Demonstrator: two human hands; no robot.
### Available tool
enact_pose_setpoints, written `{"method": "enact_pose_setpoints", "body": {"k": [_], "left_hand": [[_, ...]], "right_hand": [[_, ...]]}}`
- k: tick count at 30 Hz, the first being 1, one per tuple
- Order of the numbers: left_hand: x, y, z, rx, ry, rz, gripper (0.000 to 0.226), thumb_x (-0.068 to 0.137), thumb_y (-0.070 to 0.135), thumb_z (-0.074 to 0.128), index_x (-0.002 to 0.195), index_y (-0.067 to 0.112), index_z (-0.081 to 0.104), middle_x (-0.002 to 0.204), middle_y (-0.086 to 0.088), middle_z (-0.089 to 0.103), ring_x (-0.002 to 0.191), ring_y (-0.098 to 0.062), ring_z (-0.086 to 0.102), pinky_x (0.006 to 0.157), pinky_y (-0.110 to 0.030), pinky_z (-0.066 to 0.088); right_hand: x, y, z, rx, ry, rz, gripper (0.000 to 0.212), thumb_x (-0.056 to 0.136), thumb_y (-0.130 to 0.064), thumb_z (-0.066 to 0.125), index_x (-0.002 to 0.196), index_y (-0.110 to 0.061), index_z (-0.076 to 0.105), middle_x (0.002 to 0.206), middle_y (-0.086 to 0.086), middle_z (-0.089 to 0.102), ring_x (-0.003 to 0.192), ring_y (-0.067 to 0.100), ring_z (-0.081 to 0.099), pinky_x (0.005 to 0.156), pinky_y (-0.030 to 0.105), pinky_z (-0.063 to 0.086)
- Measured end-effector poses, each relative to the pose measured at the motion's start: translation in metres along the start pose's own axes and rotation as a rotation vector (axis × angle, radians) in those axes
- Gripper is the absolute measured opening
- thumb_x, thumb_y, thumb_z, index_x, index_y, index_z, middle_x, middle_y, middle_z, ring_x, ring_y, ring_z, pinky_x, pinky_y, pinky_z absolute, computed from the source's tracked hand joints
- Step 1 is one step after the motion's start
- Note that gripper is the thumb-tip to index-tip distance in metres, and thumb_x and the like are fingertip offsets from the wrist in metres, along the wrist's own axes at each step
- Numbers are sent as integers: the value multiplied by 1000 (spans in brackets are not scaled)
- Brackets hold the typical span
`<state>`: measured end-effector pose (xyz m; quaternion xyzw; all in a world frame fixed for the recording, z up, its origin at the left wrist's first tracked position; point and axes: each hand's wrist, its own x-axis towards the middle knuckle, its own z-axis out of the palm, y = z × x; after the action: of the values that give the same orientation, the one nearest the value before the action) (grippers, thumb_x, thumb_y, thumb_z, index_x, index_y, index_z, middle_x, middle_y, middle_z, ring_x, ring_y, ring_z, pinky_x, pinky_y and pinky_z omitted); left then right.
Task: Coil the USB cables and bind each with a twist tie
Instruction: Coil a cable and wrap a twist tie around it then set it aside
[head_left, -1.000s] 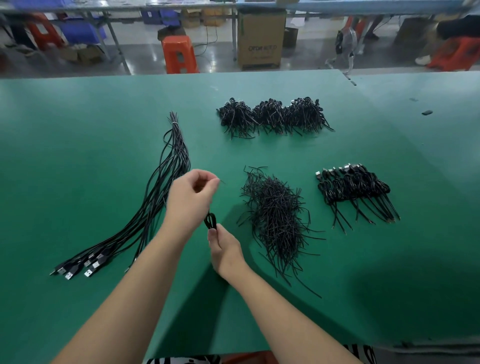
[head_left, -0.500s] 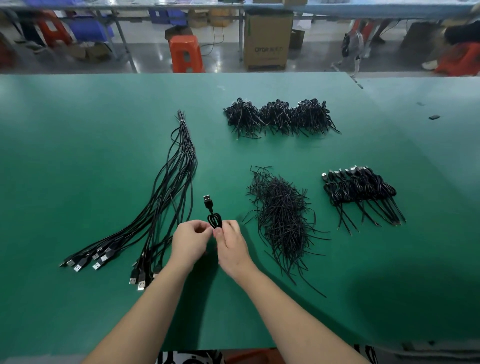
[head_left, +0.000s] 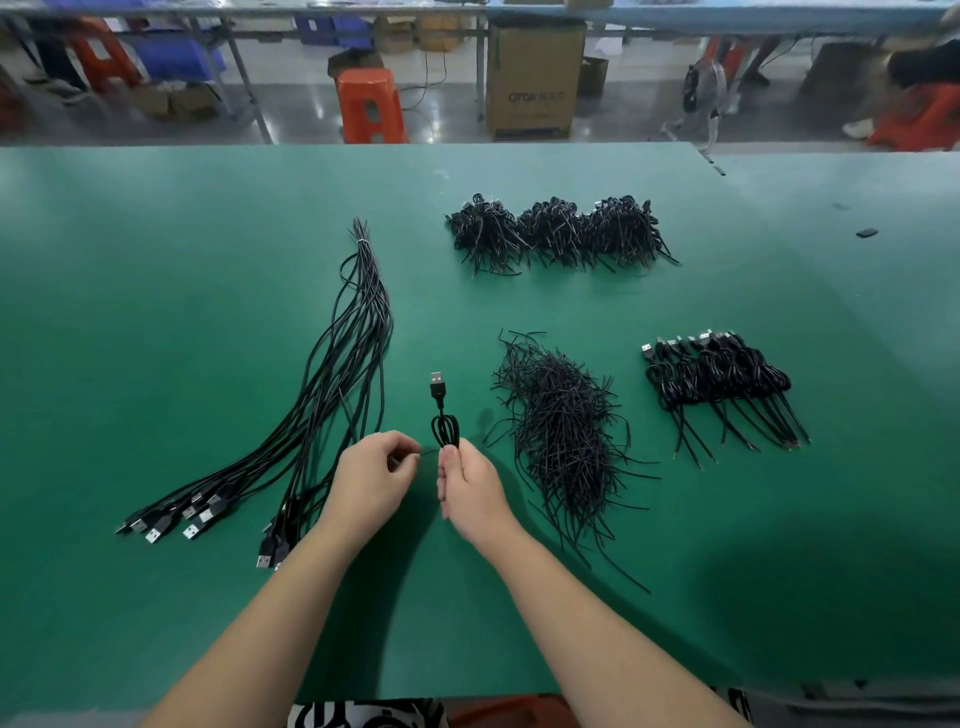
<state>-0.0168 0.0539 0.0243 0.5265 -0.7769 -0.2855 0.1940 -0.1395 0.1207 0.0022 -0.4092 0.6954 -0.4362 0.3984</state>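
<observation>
- The right hand (head_left: 470, 488) pinched the lower end of a coiled USB cable (head_left: 445, 429), whose loops stood up from the fingers with the plug (head_left: 437, 385) pointing away from the person.
- The left hand (head_left: 371, 480) sat just beside it, fingers curled and pinching a thin black twist tie (head_left: 427, 453) that ran across to the coil.
- Both hands hovered over the green table (head_left: 156, 312), near its front edge.
- Left of the hands lay a bundle of uncoiled cables (head_left: 332, 384), plugs toward the person.
- To the right lay a loose heap of twist ties (head_left: 563, 431).
- Further right sat a row of finished coils (head_left: 719, 382).
- Three dark tangled clumps (head_left: 553, 231) lay at the back.
</observation>
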Motion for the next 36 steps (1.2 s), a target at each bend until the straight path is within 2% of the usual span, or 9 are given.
{"method": "enact_pose_setpoints", "body": {"k": [5, 9, 13, 17, 23, 26, 30, 34, 36], "left_hand": [[0, -1, -12, 160, 69, 54, 7, 92, 24, 67, 93, 24, 74, 86, 15, 68, 77, -5, 61, 73, -28, 53], [4, 0, -14, -23, 135, -93, 12, 90, 25, 67, 80, 31, 70, 73, 16, 68, 65, 1, 61, 61, -21, 49], [-1, 5, -7, -150, 32, -26, 23, 88, 25, 70, 70, 40, 66, 63, 21, 65, 57, 0, 56, 50, -11, 38], [-5, 1, -9, -251, 20, 7, 27, 89, 20, 70, 76, 44, 70, 72, 25, 68, 65, 4, 60, 56, -7, 40], [-6, -3, -13, -287, -12, -12, 19, 89, 21, 73, 85, 40, 73, 80, 19, 71, 76, 2, 63, 65, -11, 43], [-6, -2, -12, -204, -6, 14, 13, 89, 21, 72, 86, 33, 72, 82, 16, 70, 79, 3, 62, 67, -9, 41], [-13, -1, -11, 90, 109, 185, 5, 89, 15, 70, 93, 14, 71, 86, 8, 62, 74, -10, 60, 71, -26, 52], [-19, -4, -14, 389, 260, 571, 6, 85, 4, 70, 85, 10, 69, 83, -1, 60, 66, -22, 57, 49, -36, 50], [-15, -6, -16, 484, 274, 793, 12, 83, 2, 63, 88, 11, 69, 90, -4, 62, 82, -25, 59, 66, -36, 52]], "right_hand": [[-2, 0, -2, 70, -11, 0, 34, 108, -33, 31, 85, -15, 49, 67, -1, 56, 51, 13, 48, 61, 39, 48], [-3, 3, 0, 6, -54, -32, 32, 107, -34, 31, 87, -19, 50, 70, -3, 55, 58, 13, 49, 62, 35, 45], [-1, 2, 4, -159, -87, -78, 30, 106, -36, 32, 84, -23, 47, 78, -8, 54, 72, 13, 49, 68, 36, 41], [1, 0, 4, -167, -109, -41, 29, 105, -40, 32, 85, -29, 48, 83, -9, 57, 77, 10, 51, 69, 35, 41], [2, -4, 3, -136, -103, -56, 24, 106, -35, 33, 112, -22, 52, 97, -1, 64, 92, 20, 59, 83, 42, 47], [2, -5, 3, -90, -80, -54, 25, 106, -34, 34, 103, -20, 54, 88, -2, 63, 83, 18, 56, 77, 40, 46], [5, -4, 3, -18, -65, 7, 29, 105, -34, 35, 80, -21, 42, 74, -1, 49, 66, 18, 43, 65, 37, 36], [9, -8, -1, 72, -129, 93, 33, 104, -29, 39, 71, -25, 39, 68, -1, 40, 63, 18, 38, 60, 33, 32], [10, -11, -6, 139, -197, 160, 33, 104, -28, 40, 71, -26, 42, 62, -5, 38, 50, 13, 34, 45, 25, 28]]}}
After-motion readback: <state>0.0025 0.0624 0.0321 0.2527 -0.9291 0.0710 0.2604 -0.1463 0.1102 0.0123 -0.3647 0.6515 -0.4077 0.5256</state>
